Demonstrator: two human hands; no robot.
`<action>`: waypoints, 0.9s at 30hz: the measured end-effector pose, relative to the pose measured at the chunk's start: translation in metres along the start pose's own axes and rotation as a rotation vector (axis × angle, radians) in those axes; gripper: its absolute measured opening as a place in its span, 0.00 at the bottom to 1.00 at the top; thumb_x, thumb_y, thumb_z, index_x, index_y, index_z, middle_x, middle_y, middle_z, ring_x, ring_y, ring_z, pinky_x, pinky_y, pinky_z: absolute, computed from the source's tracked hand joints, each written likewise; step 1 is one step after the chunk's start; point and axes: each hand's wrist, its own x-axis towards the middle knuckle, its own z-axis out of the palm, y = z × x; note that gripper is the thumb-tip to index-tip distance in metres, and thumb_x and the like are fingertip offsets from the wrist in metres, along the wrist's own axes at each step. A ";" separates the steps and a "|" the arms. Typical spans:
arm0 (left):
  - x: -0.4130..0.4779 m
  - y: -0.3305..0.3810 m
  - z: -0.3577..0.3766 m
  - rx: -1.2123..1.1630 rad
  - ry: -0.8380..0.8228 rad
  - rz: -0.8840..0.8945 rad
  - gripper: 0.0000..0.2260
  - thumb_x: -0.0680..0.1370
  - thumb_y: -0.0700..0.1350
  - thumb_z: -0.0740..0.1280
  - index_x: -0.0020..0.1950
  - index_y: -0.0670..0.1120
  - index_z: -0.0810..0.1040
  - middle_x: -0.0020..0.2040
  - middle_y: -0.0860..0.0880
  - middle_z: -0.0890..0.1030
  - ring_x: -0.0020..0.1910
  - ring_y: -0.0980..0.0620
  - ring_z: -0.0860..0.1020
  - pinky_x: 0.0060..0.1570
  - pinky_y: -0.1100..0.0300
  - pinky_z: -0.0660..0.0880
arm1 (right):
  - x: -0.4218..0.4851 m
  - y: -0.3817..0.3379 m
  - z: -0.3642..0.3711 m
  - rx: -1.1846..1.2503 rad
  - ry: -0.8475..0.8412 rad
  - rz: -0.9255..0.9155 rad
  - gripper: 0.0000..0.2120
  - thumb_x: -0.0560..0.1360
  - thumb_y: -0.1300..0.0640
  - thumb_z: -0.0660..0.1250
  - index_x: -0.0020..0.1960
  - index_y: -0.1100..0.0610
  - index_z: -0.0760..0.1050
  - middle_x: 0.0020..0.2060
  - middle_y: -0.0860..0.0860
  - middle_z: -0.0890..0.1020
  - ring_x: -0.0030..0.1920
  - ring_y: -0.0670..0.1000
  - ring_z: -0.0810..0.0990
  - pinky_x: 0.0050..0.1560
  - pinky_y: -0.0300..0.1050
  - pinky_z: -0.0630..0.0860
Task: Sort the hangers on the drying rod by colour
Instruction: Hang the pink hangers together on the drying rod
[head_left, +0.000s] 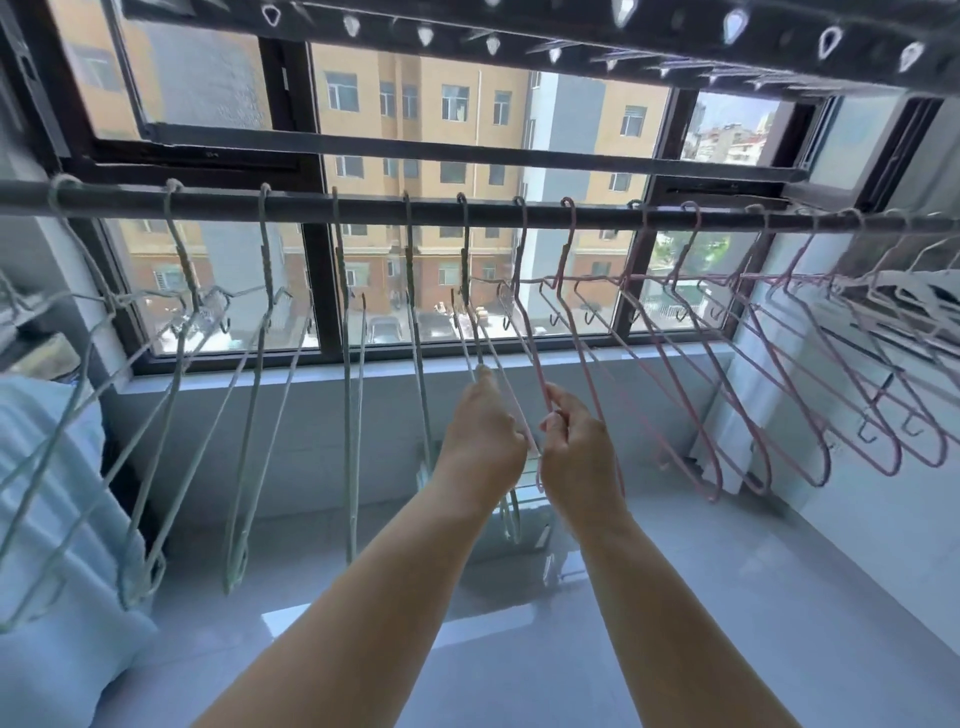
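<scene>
A dark drying rod (363, 205) runs across the window. Several pale green hangers (254, 415) hang along its left and middle part. Several pink hangers (743, 395) hang on the right part, and white hangers (914, 291) crowd the far right end. My left hand (483, 431) grips the lower arm of a green hanger (470, 338) at the middle. My right hand (576, 447) pinches the arm of the neighbouring pink hanger (530, 343). Both hangers stay hooked on the rod, and my hands nearly touch each other.
A window with dark frames (311, 291) stands behind the rod, with a white sill (311, 379) below. A perforated rack bar (519, 36) hangs overhead. Pale blue fabric (47, 519) lies at the left. A glossy tiled floor (519, 649) is below.
</scene>
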 end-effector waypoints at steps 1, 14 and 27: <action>0.000 0.001 0.001 -0.009 -0.002 -0.002 0.28 0.75 0.34 0.57 0.73 0.44 0.53 0.52 0.44 0.74 0.43 0.52 0.73 0.41 0.59 0.68 | 0.001 0.000 -0.001 0.007 -0.003 0.002 0.18 0.79 0.62 0.53 0.68 0.58 0.68 0.59 0.56 0.78 0.58 0.51 0.76 0.53 0.36 0.67; -0.002 0.010 0.008 -0.085 0.010 -0.044 0.28 0.76 0.33 0.56 0.74 0.45 0.53 0.63 0.40 0.72 0.40 0.56 0.73 0.42 0.60 0.70 | -0.002 -0.003 -0.022 -0.245 -0.039 -0.101 0.18 0.78 0.56 0.55 0.67 0.58 0.65 0.60 0.57 0.73 0.59 0.55 0.72 0.56 0.46 0.69; -0.004 0.009 0.011 -0.055 0.014 -0.060 0.28 0.75 0.32 0.53 0.74 0.48 0.53 0.35 0.55 0.65 0.32 0.59 0.66 0.23 0.75 0.66 | 0.024 0.032 -0.055 -0.091 -0.028 0.028 0.16 0.79 0.59 0.55 0.65 0.60 0.69 0.40 0.52 0.79 0.34 0.45 0.73 0.39 0.38 0.68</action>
